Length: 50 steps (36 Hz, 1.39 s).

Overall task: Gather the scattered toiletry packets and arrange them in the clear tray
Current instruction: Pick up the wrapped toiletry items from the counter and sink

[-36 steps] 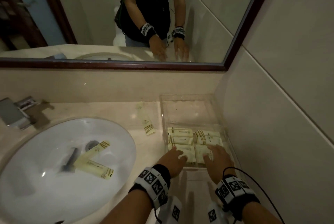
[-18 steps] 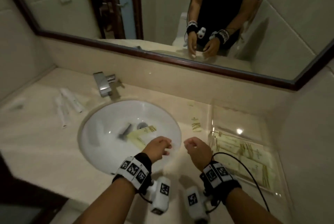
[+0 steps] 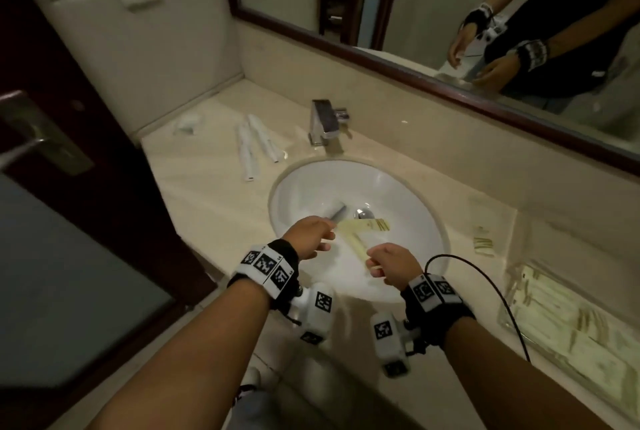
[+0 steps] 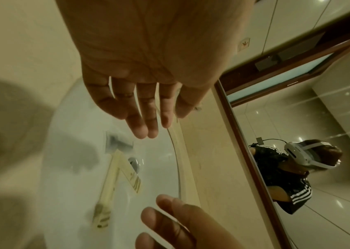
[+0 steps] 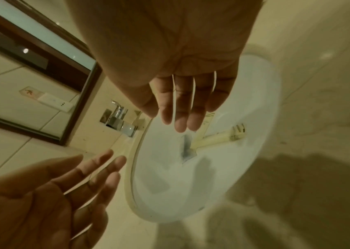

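Both hands have left the clear tray (image 3: 519, 294), where a second ago they were pressing on the packed sachets, and now hover over the near rim of the white basin (image 3: 301, 187). The left hand (image 3: 309, 236) hangs above the basin's near-left side, fingers loosely extended and holding nothing; the left wrist view shows them straight and slightly spread. The right hand (image 3: 391, 265) is just beside it to the right, likewise relaxed and empty, its fingers (image 5: 180, 109) pointing down at the bowl. Half a second ago the hands sat at the rim; they are now further over the bowl. Two cream packets (image 3: 360, 230) lie crossed in the basin by the drain, next to a dark razor (image 3: 337, 213), untouched. Another packet (image 3: 483, 240) lies on the counter between basin and tray. The tray holds rows of packets (image 3: 568, 322). Two white tubes (image 3: 254, 142) lie left of the faucet (image 3: 325, 124).
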Each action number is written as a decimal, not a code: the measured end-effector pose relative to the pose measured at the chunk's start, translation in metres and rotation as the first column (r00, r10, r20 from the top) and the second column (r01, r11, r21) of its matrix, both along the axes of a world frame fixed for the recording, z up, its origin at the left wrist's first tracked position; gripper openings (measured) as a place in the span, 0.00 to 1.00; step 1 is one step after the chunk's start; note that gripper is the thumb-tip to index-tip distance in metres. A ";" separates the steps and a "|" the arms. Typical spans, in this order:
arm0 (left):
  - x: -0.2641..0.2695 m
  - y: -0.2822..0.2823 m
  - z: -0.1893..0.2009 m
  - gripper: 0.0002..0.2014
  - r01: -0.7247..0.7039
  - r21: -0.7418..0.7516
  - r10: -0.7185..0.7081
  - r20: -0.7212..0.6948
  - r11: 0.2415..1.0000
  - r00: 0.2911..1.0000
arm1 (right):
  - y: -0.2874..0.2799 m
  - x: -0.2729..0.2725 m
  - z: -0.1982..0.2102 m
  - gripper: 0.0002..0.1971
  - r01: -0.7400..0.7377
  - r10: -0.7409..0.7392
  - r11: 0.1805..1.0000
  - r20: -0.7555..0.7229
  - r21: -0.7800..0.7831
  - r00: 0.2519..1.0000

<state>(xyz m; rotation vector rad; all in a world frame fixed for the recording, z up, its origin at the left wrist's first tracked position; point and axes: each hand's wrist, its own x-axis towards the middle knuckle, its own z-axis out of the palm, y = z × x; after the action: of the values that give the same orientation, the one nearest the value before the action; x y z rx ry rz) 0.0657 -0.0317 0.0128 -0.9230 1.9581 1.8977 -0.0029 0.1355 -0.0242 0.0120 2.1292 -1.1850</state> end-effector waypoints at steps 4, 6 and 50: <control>0.003 -0.049 0.001 0.11 0.007 -0.009 -0.007 0.008 1.000 1.000 | -0.050 -0.010 -0.001 0.13 0.003 -0.002 1.000 0.035 -0.017 0.999; 0.005 -0.076 0.000 0.12 0.002 -0.019 -0.002 0.024 1.000 1.000 | -0.081 -0.012 -0.001 0.12 0.021 -0.019 1.000 0.061 -0.018 0.998; -0.006 -0.302 -0.034 0.07 -0.412 0.031 0.412 -0.024 0.911 0.911 | -0.379 -0.129 -0.060 0.57 -0.338 0.538 0.741 -0.212 0.581 0.816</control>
<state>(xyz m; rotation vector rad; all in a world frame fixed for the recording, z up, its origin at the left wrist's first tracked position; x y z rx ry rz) 0.0602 -0.3334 -0.0214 -1.4004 1.8584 2.1573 -0.1315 -0.2437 -0.0842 -0.4971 2.5258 -0.3097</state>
